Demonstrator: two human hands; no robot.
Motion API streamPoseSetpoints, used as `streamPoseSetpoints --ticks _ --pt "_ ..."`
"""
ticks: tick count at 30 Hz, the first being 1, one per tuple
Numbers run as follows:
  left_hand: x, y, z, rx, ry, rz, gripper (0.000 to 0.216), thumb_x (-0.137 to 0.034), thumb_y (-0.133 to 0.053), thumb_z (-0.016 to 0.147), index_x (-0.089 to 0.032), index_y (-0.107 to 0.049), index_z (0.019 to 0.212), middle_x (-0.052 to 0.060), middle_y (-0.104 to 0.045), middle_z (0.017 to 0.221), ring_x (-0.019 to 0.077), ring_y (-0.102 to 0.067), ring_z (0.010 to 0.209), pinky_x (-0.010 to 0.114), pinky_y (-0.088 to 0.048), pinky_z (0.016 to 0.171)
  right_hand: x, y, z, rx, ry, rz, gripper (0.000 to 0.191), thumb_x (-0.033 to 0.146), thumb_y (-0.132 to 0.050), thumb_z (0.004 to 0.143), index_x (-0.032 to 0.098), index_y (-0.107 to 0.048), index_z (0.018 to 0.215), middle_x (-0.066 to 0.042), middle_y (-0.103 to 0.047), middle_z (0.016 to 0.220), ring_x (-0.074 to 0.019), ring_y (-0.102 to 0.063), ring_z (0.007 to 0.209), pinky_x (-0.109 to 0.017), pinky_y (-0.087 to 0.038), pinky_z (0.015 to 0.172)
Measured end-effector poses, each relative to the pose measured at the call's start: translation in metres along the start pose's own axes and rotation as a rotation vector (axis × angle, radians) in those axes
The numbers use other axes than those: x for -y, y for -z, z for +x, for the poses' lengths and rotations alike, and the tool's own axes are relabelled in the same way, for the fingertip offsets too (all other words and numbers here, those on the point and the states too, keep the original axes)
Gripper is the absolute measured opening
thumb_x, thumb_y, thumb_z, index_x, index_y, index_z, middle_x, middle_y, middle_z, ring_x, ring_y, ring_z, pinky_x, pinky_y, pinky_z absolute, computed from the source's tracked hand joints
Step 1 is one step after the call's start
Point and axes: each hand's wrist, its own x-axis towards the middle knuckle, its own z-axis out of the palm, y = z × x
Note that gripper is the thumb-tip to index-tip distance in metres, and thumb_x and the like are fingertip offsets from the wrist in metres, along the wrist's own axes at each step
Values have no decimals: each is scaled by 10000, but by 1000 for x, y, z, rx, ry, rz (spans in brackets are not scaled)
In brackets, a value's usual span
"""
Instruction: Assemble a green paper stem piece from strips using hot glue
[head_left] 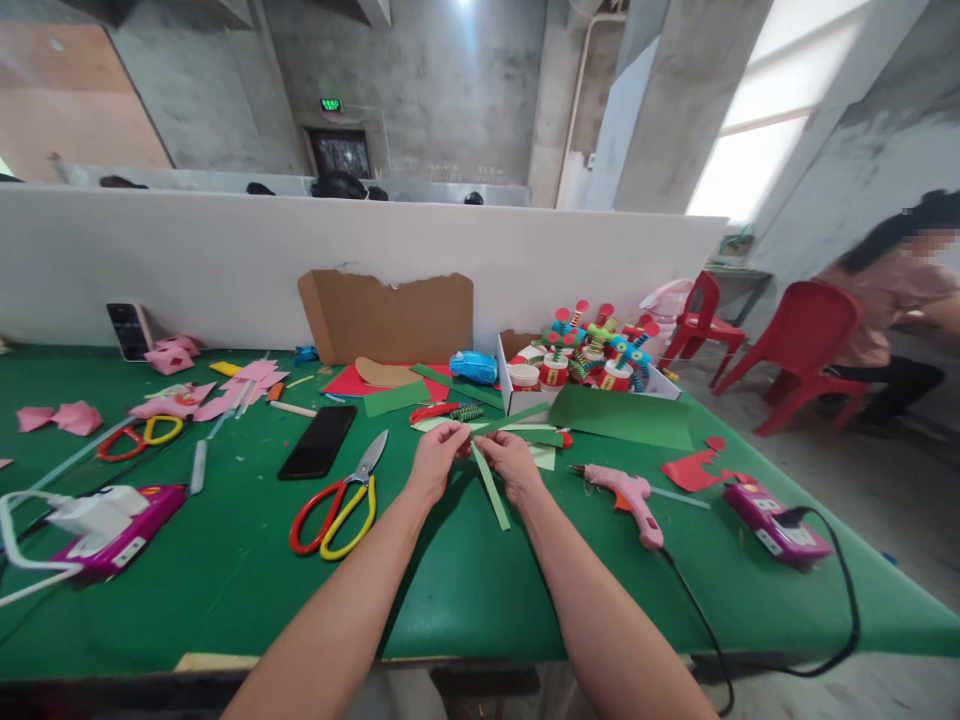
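Both my hands meet over the middle of the green table, pinching green paper strips that cross each other. My left hand [441, 458] is closed on the crossing's left side. My right hand [513, 464] is closed just right of it, fingertips close to the left ones. A light green paper strip [492, 488] hangs down toward me between the hands, and a darker green strip [517, 419] slants up to the right. Exactly how the strips join is hidden by my fingers. Scissors [345, 500] with red and yellow handles lie left of my left hand.
A pink glue gun [628, 497] lies right of my hands, its cord running off the front edge. Purple power strips [780, 525] sit at both sides. A black phone [318, 442] lies left. Behind stands a white box [667, 385] of paper crafts beside green paper [622, 416].
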Motion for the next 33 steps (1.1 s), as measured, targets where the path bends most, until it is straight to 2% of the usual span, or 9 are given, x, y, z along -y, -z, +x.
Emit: streamPoseSetpoints --ticks 6,12,14,18,22,27,33 --pt "-1 3 0 -3 -12 114 335 -428 -820 500 -160 -655 616 -8 -589 566 104 -481 530 242 -373 545 -1 1 0 -8 39 -127 234 320 -769 546 182 -581 527 71 -491 422 -73 -369 445 -238 -289 473" --pt "0 6 3 -9 -54 173 304 -452 -751 584 -166 -683 663 2 -591 578 123 -486 539 254 -385 546 -1 0 0 0 -13 -26 242 324 -774 547 183 -578 543 62 -511 427 -75 -398 430 -235 -320 470" --pt "-1 8 4 -14 -136 229 274 -434 -718 643 -177 -698 736 12 -619 632 138 -518 579 261 -414 575 -1 1 2 -45 -3 26 243 324 -781 535 185 -585 562 60 -524 442 -80 -421 434 -237 -344 477" --pt "-3 10 2 23 -480 491 115 -285 -665 720 -209 -696 801 36 -653 789 162 -553 687 288 -465 682 -1 4 6 -120 -32 164 257 308 -786 491 192 -564 555 63 -526 449 -76 -444 439 -229 -376 490" --pt "-2 10 -1 133 -744 728 171 -172 -555 791 -224 -690 883 64 -646 927 209 -574 891 343 -477 832 -2 5 7 -118 -71 257 310 280 -807 456 205 -515 529 58 -528 451 -82 -462 445 -230 -386 485" --pt "3 12 1 175 -855 931 150 -177 -552 844 -214 -677 919 77 -643 943 226 -556 924 377 -467 868 -4 5 8 -107 -75 266 327 269 -814 479 208 -501 551 60 -530 474 -78 -469 451 -228 -393 487" --pt "5 12 3 173 -908 954 177 -232 -507 901 -207 -680 879 91 -672 907 228 -562 889 380 -461 846 -4 2 8 -87 -77 366 290 234 -814 478 203 -537 557 43 -584 528 -102 -530 513 -244 -445 544"
